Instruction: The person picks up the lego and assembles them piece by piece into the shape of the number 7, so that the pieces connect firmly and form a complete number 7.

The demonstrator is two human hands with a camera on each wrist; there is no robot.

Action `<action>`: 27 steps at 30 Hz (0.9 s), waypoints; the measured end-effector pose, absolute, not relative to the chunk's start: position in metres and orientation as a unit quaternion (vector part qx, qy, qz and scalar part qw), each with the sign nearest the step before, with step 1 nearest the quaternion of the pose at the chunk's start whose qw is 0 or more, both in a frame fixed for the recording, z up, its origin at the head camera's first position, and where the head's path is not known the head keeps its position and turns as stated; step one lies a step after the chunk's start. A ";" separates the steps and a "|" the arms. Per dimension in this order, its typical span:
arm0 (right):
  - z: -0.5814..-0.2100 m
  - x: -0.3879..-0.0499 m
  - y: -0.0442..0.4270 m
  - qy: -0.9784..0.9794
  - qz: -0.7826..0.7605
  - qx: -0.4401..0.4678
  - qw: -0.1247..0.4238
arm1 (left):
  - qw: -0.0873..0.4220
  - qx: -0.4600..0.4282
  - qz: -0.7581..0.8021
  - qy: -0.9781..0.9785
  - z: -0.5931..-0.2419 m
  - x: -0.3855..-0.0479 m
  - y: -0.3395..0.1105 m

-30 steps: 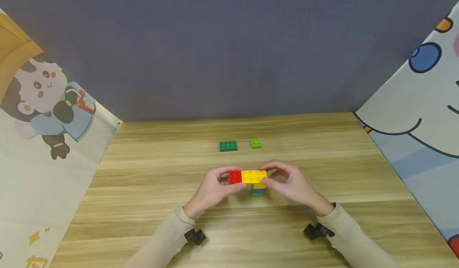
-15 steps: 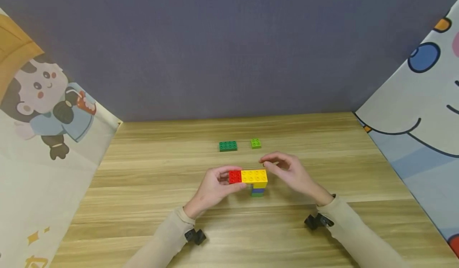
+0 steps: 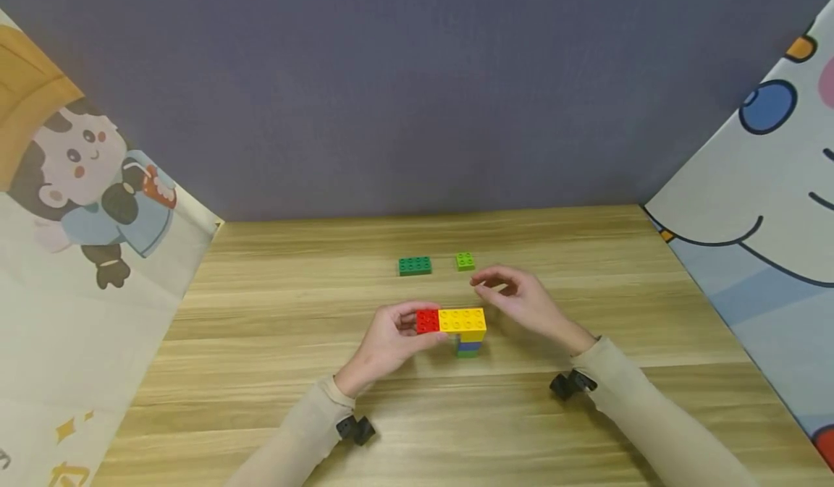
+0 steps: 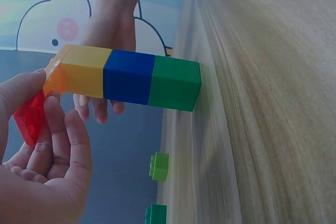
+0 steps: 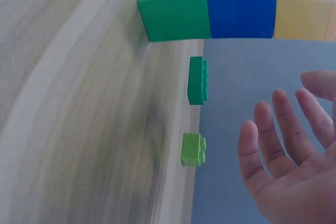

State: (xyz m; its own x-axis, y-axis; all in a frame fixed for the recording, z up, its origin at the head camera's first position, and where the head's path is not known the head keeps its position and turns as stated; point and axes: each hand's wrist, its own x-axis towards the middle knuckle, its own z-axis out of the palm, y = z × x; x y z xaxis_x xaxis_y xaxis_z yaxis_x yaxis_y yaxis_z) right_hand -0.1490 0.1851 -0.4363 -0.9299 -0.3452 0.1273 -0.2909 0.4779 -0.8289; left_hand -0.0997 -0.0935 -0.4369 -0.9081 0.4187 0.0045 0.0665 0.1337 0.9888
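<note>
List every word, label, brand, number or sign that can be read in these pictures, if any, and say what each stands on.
None: no view shows readable text.
Red brick and yellow brick: any lettering on their studs would be too small to read.
Left panel: a grey mark is cut off by the frame; I cannot tell whether it is a letter.

You're wearing long beige sleeves (image 3: 293,429), cuffs (image 3: 335,391) ending short of bare hands (image 3: 387,339), small black blocky devices (image 3: 355,429) sitting near cuffs.
</note>
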 end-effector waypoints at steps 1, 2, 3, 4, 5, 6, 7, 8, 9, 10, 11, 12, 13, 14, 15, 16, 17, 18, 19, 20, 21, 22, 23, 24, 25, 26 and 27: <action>-0.436 -0.151 0.185 0.860 -0.474 -0.186 0.029 | 0.138 0.164 0.638 0.740 -0.437 -0.100 -0.094; -0.437 -0.153 0.184 0.862 -0.470 -0.187 0.030 | 0.138 0.165 0.638 0.740 -0.437 -0.100 -0.094; -0.437 -0.154 0.184 0.864 -0.467 -0.186 0.031 | 0.138 0.165 0.638 0.739 -0.437 -0.100 -0.094; -0.437 -0.156 0.183 0.866 -0.463 -0.187 0.032 | 0.139 0.166 0.638 0.739 -0.437 -0.100 -0.094; -0.437 -0.158 0.182 0.868 -0.459 -0.189 0.032 | 0.139 0.167 0.639 0.738 -0.437 -0.100 -0.094; -0.437 -0.160 0.181 0.869 -0.456 -0.190 0.032 | 0.139 0.169 0.639 0.738 -0.437 -0.100 -0.094; -0.436 -0.162 0.180 0.869 -0.454 -0.192 0.033 | 0.139 0.169 0.639 0.737 -0.437 -0.100 -0.094; -0.436 -0.163 0.179 0.870 -0.451 -0.193 0.034 | 0.140 0.169 0.640 0.737 -0.437 -0.100 -0.094; -0.436 -0.165 0.178 0.871 -0.449 -0.195 0.034 | 0.141 0.170 0.640 0.736 -0.437 -0.100 -0.094; -0.435 -0.166 0.177 0.873 -0.445 -0.198 0.033 | 0.142 0.170 0.640 0.736 -0.437 -0.100 -0.094; -0.435 -0.168 0.176 0.874 -0.441 -0.201 0.032 | 0.142 0.169 0.640 0.736 -0.437 -0.099 -0.094; -0.434 -0.169 0.174 0.876 -0.437 -0.204 0.031 | 0.143 0.168 0.640 0.736 -0.437 -0.099 -0.094; -0.434 -0.171 0.173 0.877 -0.432 -0.207 0.030 | 0.143 0.166 0.640 0.737 -0.436 -0.099 -0.094; -0.434 -0.173 0.172 0.879 -0.427 -0.211 0.029 | 0.143 0.166 0.640 0.737 -0.436 -0.099 -0.094; -0.434 -0.174 0.170 0.880 -0.424 -0.213 0.029 | 0.142 0.165 0.639 0.737 -0.436 -0.099 -0.094; -0.434 -0.176 0.169 0.881 -0.420 -0.215 0.029 | 0.142 0.162 0.639 0.739 -0.435 -0.098 -0.094; -0.434 -0.178 0.168 0.883 -0.416 -0.217 0.029 | 0.142 0.161 0.639 0.739 -0.435 -0.098 -0.094; -0.435 -0.179 0.166 0.883 -0.414 -0.219 0.030 | 0.142 0.161 0.638 0.739 -0.435 -0.098 -0.094; -0.435 -0.181 0.166 0.883 -0.413 -0.222 0.030 | 0.142 0.161 0.639 0.739 -0.435 -0.098 -0.094; -0.436 -0.183 0.165 0.883 -0.412 -0.224 0.031 | 0.143 0.161 0.639 0.739 -0.435 -0.098 -0.094; -0.437 -0.185 0.163 0.882 -0.413 -0.225 0.033 | 0.143 0.161 0.639 0.739 -0.435 -0.098 -0.094; -0.438 -0.187 0.162 0.882 -0.413 -0.227 0.034 | 0.144 0.161 0.639 0.738 -0.435 -0.098 -0.094; -0.439 -0.189 0.162 0.881 -0.412 -0.229 0.035 | 0.143 0.162 0.639 0.738 -0.435 -0.098 -0.095; -0.439 -0.191 0.160 0.881 -0.413 -0.230 0.036 | 0.143 0.164 0.639 0.738 -0.435 -0.098 -0.095; -0.440 -0.193 0.159 0.880 -0.413 -0.230 0.038 | 0.142 0.165 0.639 0.737 -0.436 -0.098 -0.095; -0.441 -0.194 0.158 0.881 -0.413 -0.229 0.040 | 0.141 0.166 0.639 0.738 -0.436 -0.098 -0.095; -0.442 -0.196 0.157 0.882 -0.411 -0.227 0.042 | 0.141 0.167 0.640 0.737 -0.436 -0.098 -0.095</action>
State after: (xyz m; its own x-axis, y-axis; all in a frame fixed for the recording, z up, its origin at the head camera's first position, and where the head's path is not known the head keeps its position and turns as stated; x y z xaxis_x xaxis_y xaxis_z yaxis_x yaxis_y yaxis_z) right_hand -0.1960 0.1570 -0.4417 -0.8937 -0.4343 0.1128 -0.3657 0.5593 -0.7439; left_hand -0.0979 -0.0953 -0.4359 -0.9044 0.4267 0.0061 0.0662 0.1262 0.9898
